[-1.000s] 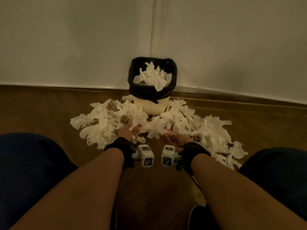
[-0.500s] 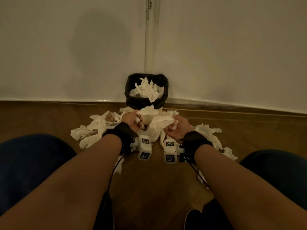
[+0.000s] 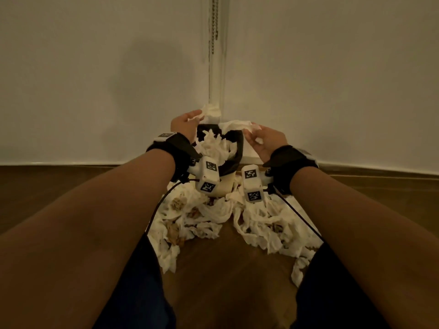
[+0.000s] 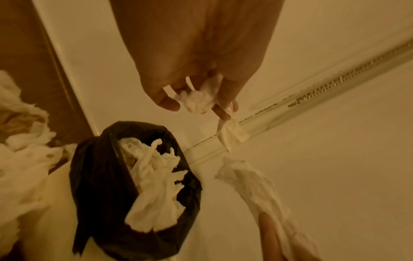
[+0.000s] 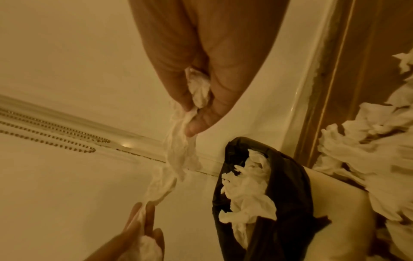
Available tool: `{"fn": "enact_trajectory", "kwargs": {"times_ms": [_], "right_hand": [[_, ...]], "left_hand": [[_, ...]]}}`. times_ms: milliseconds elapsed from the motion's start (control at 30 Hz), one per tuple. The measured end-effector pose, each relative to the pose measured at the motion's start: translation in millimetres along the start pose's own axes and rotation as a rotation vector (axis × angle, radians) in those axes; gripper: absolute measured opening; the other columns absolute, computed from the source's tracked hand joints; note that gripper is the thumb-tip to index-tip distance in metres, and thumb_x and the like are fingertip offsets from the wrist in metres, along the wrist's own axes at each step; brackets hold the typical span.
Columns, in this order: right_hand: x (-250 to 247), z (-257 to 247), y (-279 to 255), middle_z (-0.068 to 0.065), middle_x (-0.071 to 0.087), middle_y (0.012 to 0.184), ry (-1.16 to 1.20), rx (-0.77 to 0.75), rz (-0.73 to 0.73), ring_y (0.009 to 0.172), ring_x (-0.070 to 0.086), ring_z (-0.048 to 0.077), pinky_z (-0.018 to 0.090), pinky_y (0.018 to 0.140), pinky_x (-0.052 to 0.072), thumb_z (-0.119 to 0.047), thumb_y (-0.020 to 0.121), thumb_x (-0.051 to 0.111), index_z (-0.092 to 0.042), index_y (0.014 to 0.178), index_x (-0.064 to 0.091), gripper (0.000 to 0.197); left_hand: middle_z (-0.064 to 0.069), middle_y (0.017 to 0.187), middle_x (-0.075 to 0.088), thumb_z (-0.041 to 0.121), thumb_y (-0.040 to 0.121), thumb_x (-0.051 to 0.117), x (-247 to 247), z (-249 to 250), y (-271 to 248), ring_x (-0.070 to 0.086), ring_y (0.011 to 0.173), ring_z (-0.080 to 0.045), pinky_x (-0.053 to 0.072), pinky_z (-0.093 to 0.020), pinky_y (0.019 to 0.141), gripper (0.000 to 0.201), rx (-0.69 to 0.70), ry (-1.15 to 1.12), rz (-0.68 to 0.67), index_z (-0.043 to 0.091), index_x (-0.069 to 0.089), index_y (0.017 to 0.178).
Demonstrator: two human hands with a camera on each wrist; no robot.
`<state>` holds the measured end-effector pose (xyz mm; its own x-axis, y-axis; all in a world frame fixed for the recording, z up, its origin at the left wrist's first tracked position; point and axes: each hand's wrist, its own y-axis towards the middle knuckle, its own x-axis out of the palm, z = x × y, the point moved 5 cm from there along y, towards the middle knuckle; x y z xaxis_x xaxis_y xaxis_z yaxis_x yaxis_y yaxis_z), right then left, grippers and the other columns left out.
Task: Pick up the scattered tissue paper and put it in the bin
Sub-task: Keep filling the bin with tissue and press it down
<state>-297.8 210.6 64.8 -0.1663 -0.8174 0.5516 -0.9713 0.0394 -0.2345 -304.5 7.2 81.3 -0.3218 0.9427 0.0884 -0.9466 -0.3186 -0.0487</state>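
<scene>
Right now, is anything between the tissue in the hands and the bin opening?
No lid or other object. The left hand and right hand hold tissue above the bin. Its opening is heaped with tissue already, so more may spill.

Both bare forearms reach from the lower corners of the head view toward its centre, each wrist wrapped in a black strap. The left hand (image 3: 184,123) sits just left of centre, fingers curled and pinching. The right hand (image 3: 264,141), just right of centre, pinches likewise.
</scene>
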Motion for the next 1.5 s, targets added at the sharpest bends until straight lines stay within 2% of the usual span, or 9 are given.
{"fn": "enact_trajectory", "kwargs": {"times_ms": [67, 233, 433, 667, 767, 867, 1033, 1300, 1500], "right_hand": [[2.3, 2.2, 11.7, 0.018, 0.059, 0.097, 0.017, 0.013, 0.011, 0.082, 0.062, 0.023, 0.021, 0.063, 0.056, 0.006, 0.093, 0.046, 0.006, 0.094, 0.058, 0.012], [11.5, 24.8, 51.5, 0.012, 0.056, 0.086, -0.098, 0.042, 0.039, 0.075, 0.055, 0.019, 0.027, 0.075, 0.049, 0.001, 0.094, 0.047, 0.003, 0.110, 0.056, 0.018], [21.2, 48.2, 92.4, 0.008, 0.048, 0.065, -0.215, 0.071, 0.019, 0.060, 0.045, 0.019, 0.034, 0.066, 0.039, 0.000, 0.092, 0.041, -0.006, 0.057, 0.056, 0.038], [26.4, 73.1, 130.8, 0.007, 0.053, 0.081, -0.526, 0.058, 0.046, 0.076, 0.053, 0.022, 0.036, 0.084, 0.042, -0.016, 0.097, 0.037, 0.000, 0.085, 0.057, 0.029], [30.2, 83.2, 129.1, 0.022, 0.053, 0.126, -0.822, 0.094, 0.067, 0.116, 0.050, 0.033, 0.036, 0.099, 0.038, -0.032, 0.101, 0.029, 0.008, 0.130, 0.046, 0.052], [28.2, 90.9, 127.0, 0.022, 0.042, 0.141, -1.061, 0.117, 0.012, 0.129, 0.042, 0.035, 0.034, 0.104, 0.034, -0.039, 0.102, 0.024, 0.004, 0.137, 0.039, 0.058], [30.2, 74.9, 119.1, 0.023, 0.050, 0.132, -1.106, 0.036, 0.054, 0.123, 0.047, 0.035, 0.036, 0.101, 0.038, -0.040, 0.101, 0.024, 0.005, 0.129, 0.048, 0.057], [8.7, 31.6, 78.6, 0.022, 0.059, 0.121, -1.095, -0.246, 0.293, 0.110, 0.054, 0.034, 0.034, 0.090, 0.040, -0.025, 0.102, 0.024, 0.003, 0.115, 0.059, 0.047], [-37.1, 50.9, 43.9, 0.019, 0.056, 0.127, -1.176, -0.006, 0.346, 0.117, 0.053, 0.032, 0.034, 0.094, 0.042, -0.021, 0.100, 0.036, 0.001, 0.122, 0.055, 0.037]], "left_hand": [[-0.016, 0.124, 0.060, 0.004, 0.091, 0.055, 2.7, -3.2, 13.9, 0.056, 0.118, -0.023, 0.041, -0.031, 0.105, 0.029, -0.005, 0.051, -0.022, 0.000, 0.060, 0.120], [-0.014, 0.132, 0.055, 0.030, 0.093, 0.052, 2.4, -26.2, 51.3, 0.050, 0.124, -0.029, 0.041, -0.037, 0.101, 0.040, -0.077, 0.273, -0.035, 0.007, 0.057, 0.125], [-0.022, 0.129, 0.054, 0.019, 0.097, 0.042, 6.3, -65.9, 83.3, 0.050, 0.120, -0.035, 0.039, -0.038, 0.097, 0.036, -0.157, 0.434, -0.021, -0.005, 0.055, 0.121], [-0.019, 0.135, 0.048, 0.025, 0.099, 0.032, 19.0, -94.6, 101.6, 0.044, 0.123, -0.036, 0.035, -0.039, 0.105, 0.040, -0.074, 0.919, -0.063, 0.003, 0.047, 0.129], [-0.016, 0.139, 0.037, 0.032, 0.098, 0.031, 24.8, -108.9, 99.7, 0.035, 0.125, -0.035, 0.032, -0.044, 0.106, 0.044, -0.034, 1.183, -0.110, 0.006, 0.045, 0.130], [-0.016, 0.143, 0.027, 0.034, 0.098, 0.030, 25.6, -114.2, 98.2, 0.030, 0.128, -0.033, 0.029, -0.044, 0.106, 0.048, -0.059, 1.299, -0.133, 0.007, 0.039, 0.137], [-0.019, 0.135, 0.043, 0.028, 0.099, 0.029, 24.8, -103.0, 97.1, 0.042, 0.122, -0.036, 0.036, -0.043, 0.101, 0.042, 0.010, 1.224, -0.163, 0.011, 0.041, 0.135], [-0.011, 0.122, 0.048, 0.021, 0.094, 0.039, -0.6, -61.2, 56.7, 0.052, 0.107, -0.030, 0.044, -0.042, 0.090, 0.028, 0.190, 0.917, 0.112, 0.018, 0.054, 0.118], [-0.016, 0.109, 0.060, 0.025, 0.098, 0.036, -17.5, -86.7, 7.6, 0.055, 0.092, -0.028, 0.037, -0.031, 0.069, 0.025, 0.036, 0.726, 0.173, 0.008, 0.051, 0.110]]}}
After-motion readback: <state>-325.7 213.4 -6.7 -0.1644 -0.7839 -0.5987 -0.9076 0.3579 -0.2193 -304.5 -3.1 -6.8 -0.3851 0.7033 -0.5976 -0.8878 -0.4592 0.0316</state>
